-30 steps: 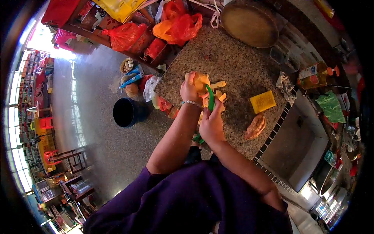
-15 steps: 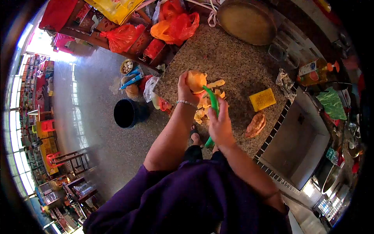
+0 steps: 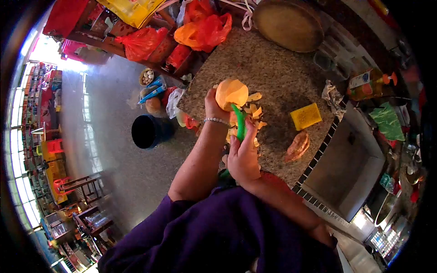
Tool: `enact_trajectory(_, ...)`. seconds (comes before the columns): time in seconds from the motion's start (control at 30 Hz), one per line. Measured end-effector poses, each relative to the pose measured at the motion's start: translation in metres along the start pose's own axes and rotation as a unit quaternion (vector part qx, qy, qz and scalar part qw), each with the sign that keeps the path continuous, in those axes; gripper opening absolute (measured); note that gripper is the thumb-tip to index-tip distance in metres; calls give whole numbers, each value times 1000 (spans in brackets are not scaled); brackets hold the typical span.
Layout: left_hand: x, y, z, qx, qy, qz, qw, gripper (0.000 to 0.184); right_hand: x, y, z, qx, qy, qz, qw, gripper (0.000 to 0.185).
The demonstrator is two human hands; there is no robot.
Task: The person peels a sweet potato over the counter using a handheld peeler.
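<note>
My left hand (image 3: 215, 107) is wrapped around a rounded orange vegetable (image 3: 232, 93) with a pale, faceted, peeled-looking surface; its exact kind is unclear. My right hand (image 3: 244, 157) grips a green peeler (image 3: 239, 122), its upper end against the lower edge of the vegetable. The blade itself cannot be made out. Orange peelings (image 3: 256, 111) lie scattered on the speckled stone counter (image 3: 246, 59), beside and below the hands. My fingers partly cover both held things.
To the right on the counter are a yellow sponge (image 3: 306, 116) and a reddish-brown lumpy piece (image 3: 298, 146). Beyond them is a sink (image 3: 341, 168), with a pump bottle (image 3: 364, 85) behind. A dark bucket (image 3: 146, 132) stands on the floor at left. A round board (image 3: 289, 25) leans at the back.
My right hand has moved left and down toward my body, with the peeler now more upright below the vegetable. My left hand has turned the vegetable, showing more of its peeled face.
</note>
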State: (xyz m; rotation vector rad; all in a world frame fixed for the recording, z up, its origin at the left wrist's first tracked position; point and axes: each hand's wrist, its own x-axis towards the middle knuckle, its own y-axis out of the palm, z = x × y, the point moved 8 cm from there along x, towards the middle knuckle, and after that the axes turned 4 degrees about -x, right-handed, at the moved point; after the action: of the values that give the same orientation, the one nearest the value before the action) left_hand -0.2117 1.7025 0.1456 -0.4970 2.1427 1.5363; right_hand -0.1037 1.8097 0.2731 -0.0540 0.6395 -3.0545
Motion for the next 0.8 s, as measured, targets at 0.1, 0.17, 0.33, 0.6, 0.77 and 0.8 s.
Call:
enact_trajectory(0.1,-7,20,-11,10,4,43,999,38,6,-14,9,22,-35,20,999,52)
enact_trajectory(0.17,-13,32,-20,5,6,84,996,38,11,-20,9,59,-56,37,996,50)
enact_trajectory(0.33,-24,33,-8,62,-62,105,991,60,23,-27,-12,88,53,112,988,41)
enact_trajectory(0.6,-41,8,3,203,-200,64,956,45,50,-51,-27,-85,46,185,978,44)
enact_trajectory(0.77,-30,-1,24,79,-169,-41,982,32,62,-40,-31,-177,124,243,945,46)
enact_trajectory(0.8,-24,-3,22,86,-129,-40,987,30,66,-38,-34,-162,128,230,951,46)
